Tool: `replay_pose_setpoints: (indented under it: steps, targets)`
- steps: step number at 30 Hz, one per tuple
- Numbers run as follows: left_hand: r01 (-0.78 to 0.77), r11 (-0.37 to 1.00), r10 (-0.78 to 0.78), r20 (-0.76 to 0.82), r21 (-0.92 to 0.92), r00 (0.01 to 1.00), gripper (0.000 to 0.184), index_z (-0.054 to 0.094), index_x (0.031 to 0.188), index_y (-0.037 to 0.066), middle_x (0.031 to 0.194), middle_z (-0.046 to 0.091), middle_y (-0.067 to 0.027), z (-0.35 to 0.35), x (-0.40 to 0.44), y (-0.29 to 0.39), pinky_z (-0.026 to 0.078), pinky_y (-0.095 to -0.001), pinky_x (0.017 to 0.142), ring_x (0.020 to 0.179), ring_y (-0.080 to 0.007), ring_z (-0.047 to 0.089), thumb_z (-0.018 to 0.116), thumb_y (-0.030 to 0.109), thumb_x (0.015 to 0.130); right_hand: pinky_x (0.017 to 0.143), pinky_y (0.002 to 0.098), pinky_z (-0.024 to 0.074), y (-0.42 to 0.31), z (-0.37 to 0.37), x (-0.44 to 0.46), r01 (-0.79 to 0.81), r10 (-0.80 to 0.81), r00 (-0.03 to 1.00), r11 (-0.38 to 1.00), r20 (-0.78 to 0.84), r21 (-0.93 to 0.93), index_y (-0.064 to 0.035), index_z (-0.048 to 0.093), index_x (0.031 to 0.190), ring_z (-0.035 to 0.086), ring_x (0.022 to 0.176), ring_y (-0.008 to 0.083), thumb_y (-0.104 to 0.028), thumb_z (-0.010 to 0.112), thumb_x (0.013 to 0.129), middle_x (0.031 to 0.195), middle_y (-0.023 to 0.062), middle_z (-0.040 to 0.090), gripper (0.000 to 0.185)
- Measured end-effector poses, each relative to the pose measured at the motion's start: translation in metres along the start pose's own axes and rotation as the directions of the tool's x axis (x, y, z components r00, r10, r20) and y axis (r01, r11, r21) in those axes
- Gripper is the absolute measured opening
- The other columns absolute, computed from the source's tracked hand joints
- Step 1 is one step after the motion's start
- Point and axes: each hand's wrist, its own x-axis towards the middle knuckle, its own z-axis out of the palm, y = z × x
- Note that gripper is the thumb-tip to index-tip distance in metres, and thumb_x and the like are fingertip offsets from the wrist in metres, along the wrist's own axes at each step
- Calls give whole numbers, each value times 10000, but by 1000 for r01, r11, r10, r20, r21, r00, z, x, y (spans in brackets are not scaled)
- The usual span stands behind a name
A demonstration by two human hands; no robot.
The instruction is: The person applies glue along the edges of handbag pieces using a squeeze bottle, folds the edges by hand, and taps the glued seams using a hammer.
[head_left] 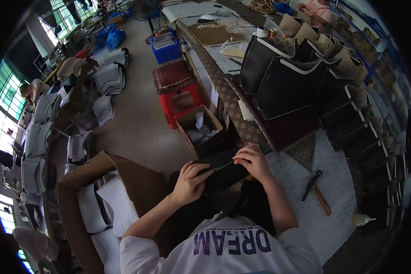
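Over my lap, a black leather-like piece (220, 160) with a thin pale edge stretches between my two hands. My left hand (191, 181) grips its left end, thumb and fingers closed together. At the other end my right hand (253, 160) pinches the edge between thumb and fingertips. The piece's full shape is lost against my dark clothing. Right of my right forearm, a hammer (318, 192) with a wooden handle lies on the pale work surface (292, 182). A small glue-like bottle with a nozzle (362, 221) lies farther right.
Black bags (283, 86) stand on the bench, with more rowed along the right. An open carton (105, 171) of pale panels is at my left. Ahead are a small box (200, 130), a red stool (181, 105) and a blue crate (164, 52). Other people sit far left and far right.
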Motion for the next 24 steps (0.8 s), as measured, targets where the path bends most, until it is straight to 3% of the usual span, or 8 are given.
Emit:
replay_pose_setpoints:
  steps: [8, 11, 17, 20, 24]
  targets:
    - [-76, 996, 72, -63, -54, 995, 352, 713, 1104, 145, 1034, 608, -57, 15, 31, 2, 498, -382, 843, 956, -239, 608, 734, 59, 763, 1000, 383, 425, -3, -26, -11, -29, 31, 1000, 978, 6, -206, -124, 726, 1000, 616, 1003, 200, -109, 733, 805, 1014, 4, 672, 196]
    - [-199, 980, 198, -35, -22, 980, 330, 710, 1094, 132, 1001, 616, -52, 14, 34, -3, 529, -352, 762, 891, -230, 623, 728, 53, 774, 965, 369, 463, 6, -29, -21, -141, 135, 989, 985, -68, -102, -92, 711, 1042, 618, 1051, 231, -68, 696, 839, 1064, 38, 676, 205]
    - [-239, 967, 231, -100, -84, 968, 345, 689, 1102, 104, 1006, 615, -68, 21, 35, -16, 534, -347, 735, 868, -236, 621, 710, 35, 765, 806, 341, 547, -11, -49, -30, -307, 329, 877, 944, -349, 119, -29, 678, 1085, 664, 1028, 258, 2, 607, 902, 1123, 119, 672, 199]
    - [-189, 979, 186, -45, -75, 981, 329, 686, 1105, 105, 1006, 612, -72, 17, 39, -11, 528, -353, 735, 859, -239, 615, 703, 60, 780, 754, 291, 538, -15, -78, -51, -272, 229, 829, 962, -511, -11, -15, 670, 1100, 678, 950, 224, 7, 569, 931, 1074, 110, 690, 199]
    - [-168, 983, 168, -4, -70, 986, 301, 687, 1111, 112, 999, 606, -69, 15, 56, 3, 520, -361, 734, 843, -241, 604, 692, 111, 811, 828, 323, 501, 0, -132, -102, -499, 323, 725, 855, -608, -141, -24, 670, 1107, 650, 968, 238, -47, 545, 963, 1080, 114, 681, 192]
